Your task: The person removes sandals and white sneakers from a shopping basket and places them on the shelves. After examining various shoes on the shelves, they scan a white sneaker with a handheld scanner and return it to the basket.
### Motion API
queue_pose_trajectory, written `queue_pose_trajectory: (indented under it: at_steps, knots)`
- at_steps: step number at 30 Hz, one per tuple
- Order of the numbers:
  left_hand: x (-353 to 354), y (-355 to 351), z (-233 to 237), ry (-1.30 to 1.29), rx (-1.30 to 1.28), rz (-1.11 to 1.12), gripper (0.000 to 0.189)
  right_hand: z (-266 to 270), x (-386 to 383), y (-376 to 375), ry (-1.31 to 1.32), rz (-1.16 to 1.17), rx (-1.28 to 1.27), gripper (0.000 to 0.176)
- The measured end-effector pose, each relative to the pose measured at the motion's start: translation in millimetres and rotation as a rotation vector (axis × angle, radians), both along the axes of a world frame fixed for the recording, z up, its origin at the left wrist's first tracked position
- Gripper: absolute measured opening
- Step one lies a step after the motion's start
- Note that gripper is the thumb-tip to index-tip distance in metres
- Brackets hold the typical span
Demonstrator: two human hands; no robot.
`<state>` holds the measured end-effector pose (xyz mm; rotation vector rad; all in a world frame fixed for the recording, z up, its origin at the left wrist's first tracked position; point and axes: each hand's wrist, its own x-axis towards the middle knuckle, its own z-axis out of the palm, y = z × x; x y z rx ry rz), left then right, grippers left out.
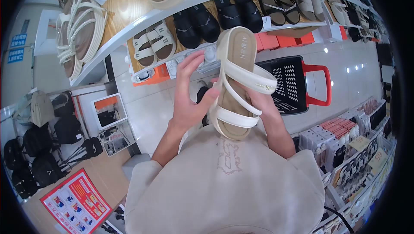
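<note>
Cream-white strappy sandal (235, 92) in mid-air before the wearer's chest, tilted, footbed facing the camera, printed heel end uppermost, lowest edge close to the beige shirt (228, 182).

Right hand (261, 100) behind the sandal, seemingly clasped round the sole and bearing it; most fingers hidden, so pressure cannot be told. Left hand (188, 98) spread, thumb at the sandal's near edge, touching or just short of it; cannot tell which.

Handling, by judgement: light, thick sole stiffish with slight give, straps smooth and bendable, not fragile. Soundest hold: sole edges at the waist or heel; the straps would flex, and the metallic trim could scuff.

Around: black slides (192, 28) and pale two-strap sandals (156, 43) on the shelf beyond; wooden display shelf (123, 7) above, its curved edge limiting forward reach. Black shopping basket (288, 82) with red handle on the floor past the right hand. Goods rack (330, 141) further right.
</note>
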<state>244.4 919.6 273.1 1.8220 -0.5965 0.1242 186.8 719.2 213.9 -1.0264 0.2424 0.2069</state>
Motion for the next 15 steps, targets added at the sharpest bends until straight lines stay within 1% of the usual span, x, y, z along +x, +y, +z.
queue_pose_trajectory:
  at_steps: [1,3,4,5,6,7,8,9,10,12,14,15]
  knots:
    - [4,-4,7,0.003,-0.002,-0.011,0.053,14,4,0,0.003,-0.011,-0.002,0.040]
    - [12,-11,21,-0.218,0.120,-0.122,0.060,31,9,0,0.053,0.074,-0.035,0.040]
    - [16,-15,25,-0.218,0.118,-0.131,0.060,29,9,3,0.033,0.049,-0.037,0.043]
    - [19,-19,29,-0.215,0.145,-0.204,0.060,30,8,3,0.034,0.041,-0.038,0.043]
    - [21,-22,30,-0.213,0.172,-0.276,0.060,33,7,2,-0.004,0.074,-0.009,0.044]
    - [24,-23,27,-0.213,0.172,-0.281,0.060,34,5,2,-0.042,0.107,0.021,0.046]
    - [27,-24,23,-0.309,0.195,-0.303,0.056,29,4,4,-0.112,0.072,-0.032,0.047]
    - [28,-24,22,-0.404,0.218,-0.324,0.052,24,3,5,-0.112,0.069,-0.031,0.047]
    - [28,-23,22,-0.405,0.219,-0.327,0.052,20,3,4,-0.096,0.095,-0.039,0.045]
    - [29,-19,24,-0.409,0.183,-0.293,0.044,20,5,2,-0.085,0.122,-0.045,0.043]
    - [34,-11,24,-0.388,0.174,-0.292,0.044,32,10,-4,0.068,0.268,-0.216,0.040]
    - [35,-7,23,-0.363,0.161,-0.291,0.044,32,10,-4,0.065,0.273,-0.213,0.040]
